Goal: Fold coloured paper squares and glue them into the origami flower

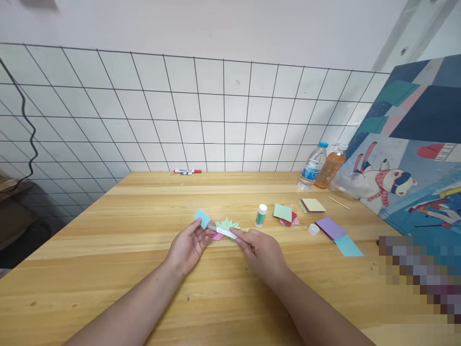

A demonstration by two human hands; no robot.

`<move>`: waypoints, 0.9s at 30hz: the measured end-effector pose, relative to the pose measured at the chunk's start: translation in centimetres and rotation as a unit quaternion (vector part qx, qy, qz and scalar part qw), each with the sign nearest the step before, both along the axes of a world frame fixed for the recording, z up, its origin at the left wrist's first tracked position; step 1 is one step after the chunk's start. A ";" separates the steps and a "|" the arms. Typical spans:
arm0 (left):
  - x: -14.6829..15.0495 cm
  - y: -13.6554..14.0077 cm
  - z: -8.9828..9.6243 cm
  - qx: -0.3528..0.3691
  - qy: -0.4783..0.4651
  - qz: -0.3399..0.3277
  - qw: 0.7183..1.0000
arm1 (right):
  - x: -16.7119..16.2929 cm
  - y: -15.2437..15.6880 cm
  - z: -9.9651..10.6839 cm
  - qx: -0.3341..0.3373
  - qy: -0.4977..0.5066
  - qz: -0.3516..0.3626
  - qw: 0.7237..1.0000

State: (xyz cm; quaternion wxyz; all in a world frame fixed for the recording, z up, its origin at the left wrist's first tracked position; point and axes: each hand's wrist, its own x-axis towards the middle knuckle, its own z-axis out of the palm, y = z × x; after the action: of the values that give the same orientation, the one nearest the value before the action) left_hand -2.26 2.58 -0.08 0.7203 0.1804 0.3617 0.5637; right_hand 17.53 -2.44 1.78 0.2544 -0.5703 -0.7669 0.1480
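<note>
My left hand (190, 245) pinches a small light-blue paper square (202, 218) between thumb and fingers. In my right hand (264, 252) is a slim white utility knife (226, 233), gripped with the forefinger along its top. Its grey blade points left, close to the blue paper's lower edge; whether the two touch I cannot tell. Behind the knife lies a pointed, folded pale-green paper piece (227, 224) on the table. A pink paper piece (217, 237) shows below it, partly hidden by the knife and my left fingers.
Right of my hands stand a glue stick (260, 216), a stack of coloured paper (283, 212) and a second stack (313, 205). A clear cap (313, 229), purple paper (330, 228) and a wooden stick (338, 203) lie farther right. Two bottles (312, 167) and markers (188, 171) sit near the wall.
</note>
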 end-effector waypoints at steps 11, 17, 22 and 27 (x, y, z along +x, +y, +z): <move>0.4 -0.2 0.2 -0.004 0.017 0.013 1.000 | 0.1 -0.2 0.5 0.049 -0.110 -0.019 0.993; 0.4 -0.1 0.2 -0.004 0.015 0.019 1.000 | 0.1 -0.3 0.5 0.051 -0.132 -0.013 0.990; 0.4 -0.3 0.3 0.012 0.029 0.008 0.999 | 0.1 -0.3 0.6 0.051 -0.142 -0.017 0.988; 0.5 -0.3 0.3 0.013 0.033 0.003 0.999 | 0.0 -0.2 0.6 0.052 -0.148 -0.019 0.988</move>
State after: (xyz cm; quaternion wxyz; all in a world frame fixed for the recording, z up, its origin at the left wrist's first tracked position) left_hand -1.81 2.31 0.21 0.7038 0.2074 0.3781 0.5645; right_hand 17.57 -2.65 2.34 0.1703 -0.5863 -0.7918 0.0176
